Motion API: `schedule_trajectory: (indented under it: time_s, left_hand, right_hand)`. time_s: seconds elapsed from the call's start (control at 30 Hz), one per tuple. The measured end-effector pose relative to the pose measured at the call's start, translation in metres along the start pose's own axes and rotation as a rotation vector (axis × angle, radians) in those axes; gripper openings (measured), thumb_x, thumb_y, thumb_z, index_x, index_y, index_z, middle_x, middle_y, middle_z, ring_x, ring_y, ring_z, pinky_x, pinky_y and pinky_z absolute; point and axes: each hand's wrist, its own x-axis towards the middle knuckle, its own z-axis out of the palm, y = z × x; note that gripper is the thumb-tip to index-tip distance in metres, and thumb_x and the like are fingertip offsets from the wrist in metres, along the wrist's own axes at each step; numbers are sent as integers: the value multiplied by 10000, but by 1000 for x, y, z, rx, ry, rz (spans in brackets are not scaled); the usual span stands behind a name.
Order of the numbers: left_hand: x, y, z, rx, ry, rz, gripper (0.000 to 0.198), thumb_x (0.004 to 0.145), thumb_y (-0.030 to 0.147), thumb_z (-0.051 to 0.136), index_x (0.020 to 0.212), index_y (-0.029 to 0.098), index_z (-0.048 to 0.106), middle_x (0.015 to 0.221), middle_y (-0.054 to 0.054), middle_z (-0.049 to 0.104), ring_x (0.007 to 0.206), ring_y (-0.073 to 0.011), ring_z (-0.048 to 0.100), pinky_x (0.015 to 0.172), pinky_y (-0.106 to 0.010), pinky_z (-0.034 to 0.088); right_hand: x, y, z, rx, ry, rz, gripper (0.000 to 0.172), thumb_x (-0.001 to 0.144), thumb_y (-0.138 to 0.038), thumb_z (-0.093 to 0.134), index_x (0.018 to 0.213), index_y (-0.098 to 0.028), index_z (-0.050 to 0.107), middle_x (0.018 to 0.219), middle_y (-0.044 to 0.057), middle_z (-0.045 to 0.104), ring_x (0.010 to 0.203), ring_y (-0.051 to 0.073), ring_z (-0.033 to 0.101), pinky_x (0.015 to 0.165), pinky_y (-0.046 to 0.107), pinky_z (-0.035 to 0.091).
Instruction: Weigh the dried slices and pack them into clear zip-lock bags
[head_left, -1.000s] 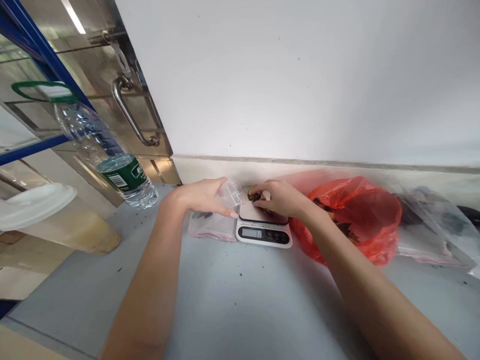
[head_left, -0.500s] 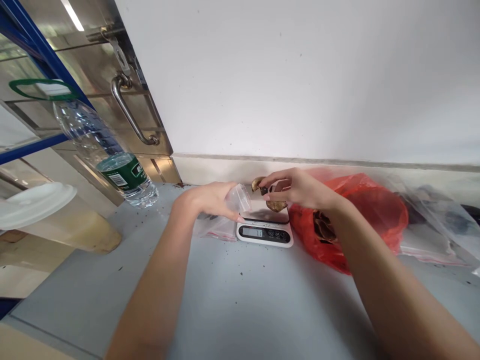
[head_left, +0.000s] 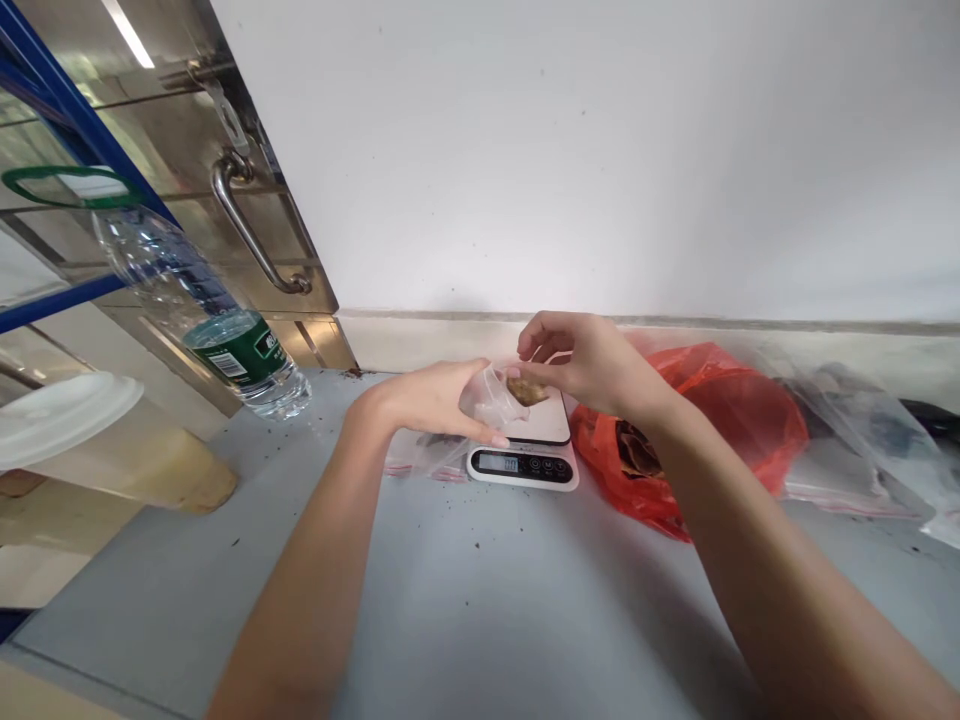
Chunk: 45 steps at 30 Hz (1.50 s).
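Carefully, a person works with two bare hands above a white digital scale with a dark control strip (head_left: 523,468), set on a grey bench (head_left: 480,620). The left hand (head_left: 427,396), thumb and fingers curved apart, holds a small clear plastic zip bag (head_left: 496,402) over the left side of the scale. The right hand (head_left: 592,362) pinches an irregular brown, dried-looking piece (head_left: 529,392) between thumb and fingers above the scale's plate, right at the bag; whether its edge is inside the mouth cannot be told. The scale's display shows what look like zeros.

Just to the right of the scale sits a crumpled, translucent red plastic bag (head_left: 757,420) with curled brown pieces (head_left: 636,450) inside. Flat clear plastic bags with red seal lines (head_left: 431,458) lie just left of the scale; well left of it are a large clear bottle with a green label (head_left: 238,352) and a translucent tub with a white lid (head_left: 191,460). Dark crumbs (head_left: 477,546) dot the bench in front of the scale.

For this step, a sound approach would be to spread the bag's mouth with the left thumb, turn the piece narrow end first, and guide it without squeezing: it looks brittle and could shed flakes or snag the thin film. Working above the scale's plate would keep dropped fragments easy to find.
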Motion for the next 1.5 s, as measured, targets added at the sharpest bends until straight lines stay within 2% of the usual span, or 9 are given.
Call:
schedule_trajectory:
  time_s: [0.2,0.33,0.4,0.63,0.83,0.93,1.07,1.27,1.5]
  left_hand:
    - [-9,3,-9,-106,74,23,729,792,585,781,1417,278,565,1350,-62,706,1222,-310,664,1003,-396,502]
    - [-18,2,-16,-254,92,174,732,859,569,729,1493,273,517,1227,-66,749,1187,-300,687,1015,-417,526]
    - [-19,2,-18,-338,90,229,751,857,597,726,1501,273,515,1235,-81,746,1191,-310,683,1002,-425,545]
    - [-17,11,-15,-272,314,247,576,846,452,756,1373,277,603,1505,-81,587,1131,-239,703,957,-350,580]
    - [-14,12,-14,-299,474,203,548,787,409,814,1283,218,679,902,-19,767,923,-223,764,848,-336,614]
    - [-13,15,-13,-313,473,199,342,803,383,800,1078,184,751,827,-33,786,892,-227,776,832,-332,623]
    - [-14,25,-12,-306,486,210,213,877,383,732,907,175,759,829,-59,808,846,-216,780,798,-323,634]
    - [-16,35,-12,-197,515,272,216,928,320,654,799,178,754,794,-44,797,785,-179,759,761,-286,611]
    - [-16,47,-7,-23,597,343,216,915,287,646,772,207,787,742,-12,795,714,-172,730,644,-256,553]
  right_hand:
    - [-4,-8,-2,-66,106,-150,105,876,-296,631,858,-210,689,931,68,743,861,221,704,797,392,570]
    - [-14,-11,-16,-177,-45,-234,177,843,-263,659,957,-252,794,1394,104,663,1210,310,650,902,451,566]
    - [-17,-14,-22,-155,-80,-266,111,840,-333,725,876,-253,793,1455,102,627,1311,337,598,946,473,551]
    - [-24,-27,-24,-102,15,-236,318,817,-522,776,724,-224,715,1296,115,687,1137,318,651,858,445,562]
    - [-31,-26,-36,-230,65,-119,252,819,-445,733,694,-248,638,891,69,739,781,237,655,700,390,537]
    - [-35,-24,-43,-275,17,-77,184,823,-378,708,717,-256,620,728,35,696,698,222,646,661,370,502]
    - [-38,-23,-45,-300,26,-55,167,782,-338,728,909,-268,644,703,-1,695,657,209,639,635,349,474]
    - [-40,-22,-46,-291,-49,-58,203,846,-400,662,736,-229,667,689,22,714,616,178,616,615,332,453]
    - [-35,-24,-30,-151,-4,-128,350,852,-554,717,812,-208,749,783,47,746,691,177,623,647,324,483]
